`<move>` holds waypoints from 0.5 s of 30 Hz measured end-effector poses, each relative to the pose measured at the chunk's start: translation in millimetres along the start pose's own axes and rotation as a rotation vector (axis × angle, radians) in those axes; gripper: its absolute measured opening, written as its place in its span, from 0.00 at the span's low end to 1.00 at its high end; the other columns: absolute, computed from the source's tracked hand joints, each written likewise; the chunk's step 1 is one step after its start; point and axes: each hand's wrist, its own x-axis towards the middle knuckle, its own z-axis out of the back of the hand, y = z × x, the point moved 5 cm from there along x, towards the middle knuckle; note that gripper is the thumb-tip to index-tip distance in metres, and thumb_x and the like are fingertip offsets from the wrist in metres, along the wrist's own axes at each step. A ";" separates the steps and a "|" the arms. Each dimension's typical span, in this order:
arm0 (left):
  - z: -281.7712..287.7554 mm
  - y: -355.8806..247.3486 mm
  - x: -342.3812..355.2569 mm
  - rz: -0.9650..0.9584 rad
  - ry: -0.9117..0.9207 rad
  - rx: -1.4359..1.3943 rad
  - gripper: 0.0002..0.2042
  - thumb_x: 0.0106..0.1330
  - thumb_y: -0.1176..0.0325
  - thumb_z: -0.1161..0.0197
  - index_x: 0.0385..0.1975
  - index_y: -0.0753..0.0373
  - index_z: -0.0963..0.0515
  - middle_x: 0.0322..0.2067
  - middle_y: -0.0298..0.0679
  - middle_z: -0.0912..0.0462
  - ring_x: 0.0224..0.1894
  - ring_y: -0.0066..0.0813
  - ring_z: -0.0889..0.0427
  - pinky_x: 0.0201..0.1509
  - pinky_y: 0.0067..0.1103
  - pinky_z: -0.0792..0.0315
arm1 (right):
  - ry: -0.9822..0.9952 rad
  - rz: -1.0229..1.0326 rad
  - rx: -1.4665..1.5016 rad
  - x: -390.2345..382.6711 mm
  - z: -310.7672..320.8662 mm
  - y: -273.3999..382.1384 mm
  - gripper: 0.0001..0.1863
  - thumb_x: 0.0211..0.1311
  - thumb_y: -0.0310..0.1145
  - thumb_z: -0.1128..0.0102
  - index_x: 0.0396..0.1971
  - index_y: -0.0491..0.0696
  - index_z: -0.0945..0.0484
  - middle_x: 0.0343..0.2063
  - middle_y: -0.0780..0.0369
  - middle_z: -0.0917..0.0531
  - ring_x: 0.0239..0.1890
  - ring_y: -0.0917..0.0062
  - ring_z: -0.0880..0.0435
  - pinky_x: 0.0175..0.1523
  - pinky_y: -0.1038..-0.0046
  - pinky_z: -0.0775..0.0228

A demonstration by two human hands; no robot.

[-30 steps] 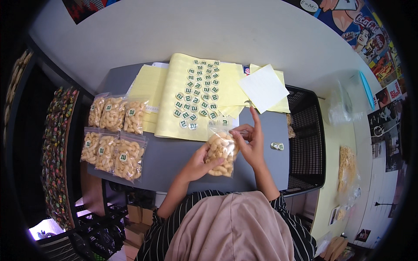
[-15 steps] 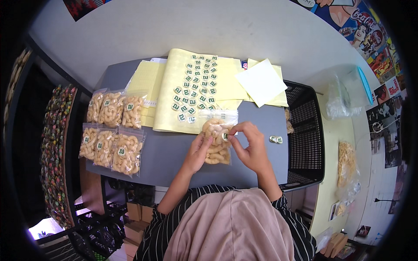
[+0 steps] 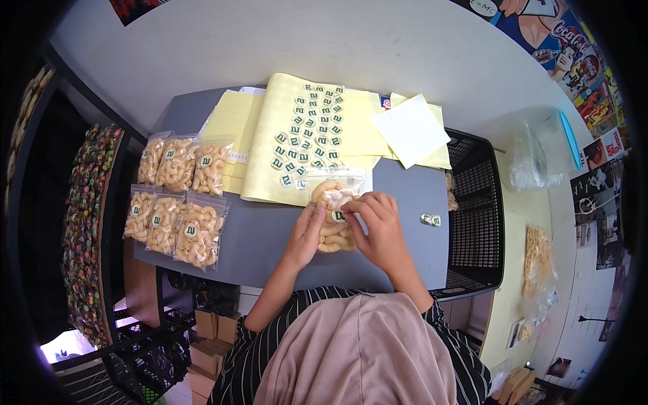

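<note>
A clear zip bag of pale, curled puffed snacks [image 3: 332, 241] lies on the grey table in front of me. My left hand [image 3: 305, 237] grips its left edge, thumb on top. With thumb and forefinger, my right hand [image 3: 378, 226] pinches a round white sticker [image 3: 339, 216] with a green mark, at the middle of the bag's front. Whether the sticker is fully flat on the plastic cannot be made out. Just beyond the bag is a yellow backing sheet [image 3: 263, 169] with rows of the same stickers.
Several stickered snack bags [image 3: 191, 229] lie in two rows on the left. A white square paper [image 3: 410, 130] tops yellow sheets at the back right. Two small stickers [image 3: 430, 219] lie near the right table edge, beside a black crate [image 3: 476, 202].
My right hand has moved slightly left and down, bringing the sticker from the bag's right side to its middle. My left hand stays on the bag.
</note>
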 end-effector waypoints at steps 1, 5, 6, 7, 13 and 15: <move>-0.1 -0.7 0.2 -0.007 -0.003 0.008 0.19 0.68 0.60 0.60 0.52 0.67 0.38 0.45 0.40 0.29 0.47 0.22 0.29 0.49 0.18 0.34 | -0.009 -0.001 0.001 0.2 -0.2 0.3 0.08 0.43 0.22 0.41 0.27 0.46 0.26 0.25 0.63 0.24 0.33 0.70 0.28 0.40 0.71 0.41; -3.5 -5.6 0.0 -0.010 -0.016 0.017 0.19 0.69 0.60 0.61 0.53 0.67 0.39 0.46 0.40 0.30 0.47 0.23 0.30 0.51 0.18 0.35 | -0.035 -0.008 0.000 0.4 -0.5 -0.4 0.08 0.43 0.21 0.41 0.27 0.46 0.26 0.25 0.63 0.24 0.33 0.69 0.27 0.40 0.71 0.40; -4.2 -6.4 0.0 -0.006 -0.020 0.012 0.19 0.69 0.60 0.61 0.53 0.67 0.39 0.46 0.40 0.30 0.47 0.23 0.30 0.51 0.18 0.35 | -0.039 -0.009 -0.002 0.6 -0.5 -0.4 0.08 0.43 0.21 0.41 0.27 0.46 0.26 0.25 0.63 0.24 0.33 0.69 0.27 0.40 0.71 0.40; -4.4 -5.9 0.2 -0.006 -0.020 0.006 0.19 0.69 0.60 0.61 0.53 0.67 0.39 0.46 0.40 0.30 0.47 0.23 0.30 0.51 0.18 0.35 | -0.040 -0.011 -0.007 0.7 -0.5 -0.4 0.08 0.42 0.21 0.41 0.26 0.46 0.26 0.25 0.63 0.24 0.33 0.69 0.27 0.40 0.71 0.40; -4.6 -4.7 4.1 -0.041 -0.034 0.025 0.20 0.69 0.60 0.61 0.54 0.68 0.39 0.47 0.41 0.30 0.47 0.23 0.30 0.52 0.18 0.36 | -0.046 -0.019 -0.033 1.7 -0.8 -1.7 0.08 0.42 0.22 0.40 0.26 0.46 0.26 0.24 0.63 0.24 0.33 0.69 0.27 0.40 0.71 0.40; -4.9 -5.2 4.6 -0.036 -0.035 0.014 0.20 0.69 0.60 0.61 0.54 0.68 0.39 0.47 0.41 0.30 0.48 0.23 0.30 0.52 0.18 0.36 | -0.042 -0.015 -0.034 1.9 -1.1 -2.4 0.08 0.42 0.22 0.40 0.26 0.46 0.26 0.24 0.63 0.24 0.32 0.70 0.27 0.39 0.71 0.40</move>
